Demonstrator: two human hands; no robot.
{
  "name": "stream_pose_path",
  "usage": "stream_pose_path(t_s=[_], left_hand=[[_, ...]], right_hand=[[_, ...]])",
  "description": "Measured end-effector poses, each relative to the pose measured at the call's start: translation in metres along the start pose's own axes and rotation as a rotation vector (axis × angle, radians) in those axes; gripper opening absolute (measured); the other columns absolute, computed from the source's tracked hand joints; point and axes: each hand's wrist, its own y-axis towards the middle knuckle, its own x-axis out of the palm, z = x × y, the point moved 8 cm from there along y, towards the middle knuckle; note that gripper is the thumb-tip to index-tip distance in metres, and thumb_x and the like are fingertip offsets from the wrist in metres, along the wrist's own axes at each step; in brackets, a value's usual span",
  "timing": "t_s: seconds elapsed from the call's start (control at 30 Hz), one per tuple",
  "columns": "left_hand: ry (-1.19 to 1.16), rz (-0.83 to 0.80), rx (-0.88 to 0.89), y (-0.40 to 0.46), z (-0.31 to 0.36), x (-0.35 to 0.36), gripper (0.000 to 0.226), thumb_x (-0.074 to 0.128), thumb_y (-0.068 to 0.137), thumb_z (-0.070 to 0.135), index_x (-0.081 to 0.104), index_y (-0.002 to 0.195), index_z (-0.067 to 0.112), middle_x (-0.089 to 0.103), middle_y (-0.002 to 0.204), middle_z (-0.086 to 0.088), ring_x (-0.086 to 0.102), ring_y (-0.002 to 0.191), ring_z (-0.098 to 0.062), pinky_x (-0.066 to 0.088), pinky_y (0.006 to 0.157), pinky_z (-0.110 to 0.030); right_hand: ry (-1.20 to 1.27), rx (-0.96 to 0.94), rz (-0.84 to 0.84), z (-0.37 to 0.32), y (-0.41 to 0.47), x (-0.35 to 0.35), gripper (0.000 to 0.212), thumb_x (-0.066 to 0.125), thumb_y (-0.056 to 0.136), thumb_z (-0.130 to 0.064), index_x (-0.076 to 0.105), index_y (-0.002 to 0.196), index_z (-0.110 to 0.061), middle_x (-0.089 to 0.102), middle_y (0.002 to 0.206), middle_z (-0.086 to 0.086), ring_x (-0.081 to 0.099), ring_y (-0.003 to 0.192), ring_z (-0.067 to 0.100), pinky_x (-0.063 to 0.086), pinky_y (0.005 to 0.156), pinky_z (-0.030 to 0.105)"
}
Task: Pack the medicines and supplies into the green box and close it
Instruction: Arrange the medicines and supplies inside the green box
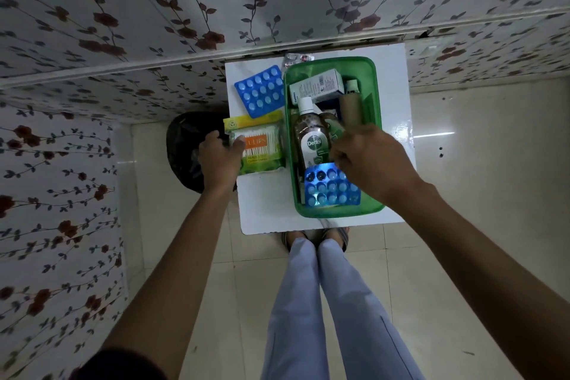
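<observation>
The green box (374,92) stands open on the right half of a small white table (265,207). Inside lie a Dettol bottle (310,139), a white carton (317,85), a brown roll (350,109) and a blue blister pack (331,188) at the near end. My right hand (370,160) hovers over the box above that pack, fingers curled; whether it touches the pack is unclear. My left hand (220,157) grips the left edge of a green cotton-swab packet (262,145) lying on the table. A second blue blister pack (260,91) lies behind it.
A silver foil strip (296,59) lies at the table's far edge by the wall. A dark round bin (185,148) stands on the floor left of the table. My legs and feet (314,241) are right at the table's near edge. No lid is in view.
</observation>
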Motion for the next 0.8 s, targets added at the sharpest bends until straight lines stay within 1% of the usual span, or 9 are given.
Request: stream_pose_path(t_s=[0.07, 0.13, 0.27, 0.33, 0.4, 0.47, 0.6, 0.67, 0.8], left_hand=[[-0.075, -0.041, -0.031, 0.002, 0.005, 0.006, 0.033, 0.065, 0.082, 0.018, 0.056, 0.110, 0.004, 0.060, 0.107, -0.011, 0.058, 0.095, -0.022, 0.046, 0.080, -0.031], [-0.106, -0.015, -0.035, 0.004, 0.006, 0.005, 0.019, 0.069, 0.078, 0.010, 0.055, 0.090, 0.011, 0.058, 0.094, -0.008, 0.059, 0.086, -0.023, 0.046, 0.072, -0.029], [-0.184, -0.003, -0.107, 0.007, -0.004, 0.005, 0.040, 0.075, 0.073, 0.015, 0.050, 0.104, 0.006, 0.056, 0.097, -0.007, 0.058, 0.094, -0.024, 0.043, 0.069, -0.025], [-0.148, -0.042, -0.095, 0.005, -0.005, 0.008, 0.047, 0.078, 0.070, 0.020, 0.049, 0.105, 0.005, 0.055, 0.094, -0.006, 0.055, 0.087, -0.018, 0.041, 0.071, -0.026], [-0.071, -0.116, -0.063, 0.003, -0.007, 0.009, 0.036, 0.079, 0.069, 0.021, 0.056, 0.094, 0.008, 0.061, 0.091, -0.006, 0.057, 0.084, -0.016, 0.044, 0.071, -0.027], [-0.074, -0.172, -0.066, 0.004, -0.015, 0.011, 0.031, 0.078, 0.070, 0.019, 0.066, 0.096, 0.007, 0.067, 0.097, -0.009, 0.062, 0.087, -0.021, 0.050, 0.079, -0.030], [-0.123, -0.159, -0.124, 0.006, -0.040, 0.000, 0.033, 0.076, 0.071, 0.013, 0.066, 0.102, 0.006, 0.067, 0.103, -0.010, 0.062, 0.094, -0.025, 0.051, 0.091, -0.037], [-0.187, -0.151, -0.164, 0.004, -0.054, -0.004, 0.030, 0.075, 0.072, 0.011, 0.065, 0.100, 0.007, 0.064, 0.099, -0.008, 0.060, 0.091, -0.023, 0.050, 0.089, -0.038], [-0.345, -0.082, -0.235, 0.002, -0.074, -0.020, 0.028, 0.072, 0.075, 0.008, 0.061, 0.100, 0.006, 0.063, 0.100, -0.009, 0.059, 0.092, -0.024, 0.051, 0.084, -0.037]], right_hand=[[0.083, 0.006, 0.124, -0.001, 0.005, -0.014, 0.018, 0.053, 0.083, -0.011, 0.071, 0.084, -0.009, 0.068, 0.087, 0.015, 0.062, 0.076, 0.034, 0.055, 0.063, 0.041], [0.182, 0.020, 0.205, -0.004, 0.011, -0.027, 0.020, 0.052, 0.084, -0.015, 0.071, 0.089, -0.012, 0.068, 0.092, 0.015, 0.063, 0.075, 0.032, 0.055, 0.066, 0.040], [0.241, -0.044, 0.298, -0.032, 0.040, -0.049, 0.020, 0.055, 0.083, -0.013, 0.069, 0.098, -0.012, 0.071, 0.096, 0.012, 0.063, 0.089, 0.030, 0.053, 0.077, 0.038], [0.217, -0.115, 0.231, -0.055, 0.070, -0.045, 0.025, 0.052, 0.084, -0.010, 0.067, 0.103, -0.010, 0.069, 0.104, 0.014, 0.059, 0.101, 0.032, 0.051, 0.082, 0.039], [0.101, -0.181, 0.081, -0.078, 0.109, -0.027, 0.031, 0.051, 0.085, -0.006, 0.063, 0.113, -0.012, 0.064, 0.117, 0.014, 0.054, 0.111, 0.030, 0.048, 0.088, 0.038], [-0.053, -0.244, -0.075, -0.093, 0.141, -0.007, 0.039, 0.050, 0.085, -0.003, 0.056, 0.123, -0.014, 0.055, 0.129, 0.014, 0.048, 0.120, 0.031, 0.044, 0.093, 0.039], [-0.371, -0.394, -0.339, -0.113, 0.171, 0.034, 0.056, 0.048, 0.088, -0.002, 0.037, 0.139, -0.022, 0.032, 0.146, 0.020, 0.034, 0.132, 0.037, 0.036, 0.102, 0.045], [-0.525, -0.439, -0.370, -0.113, 0.175, 0.047, 0.057, 0.050, 0.090, -0.007, 0.032, 0.141, -0.026, 0.024, 0.148, 0.022, 0.028, 0.135, 0.040, 0.034, 0.104, 0.048], [-0.557, -0.430, -0.319, -0.115, 0.176, 0.053, 0.050, 0.051, 0.088, -0.006, 0.036, 0.135, -0.012, 0.026, 0.144, 0.028, 0.030, 0.131, 0.043, 0.036, 0.103, 0.049]])
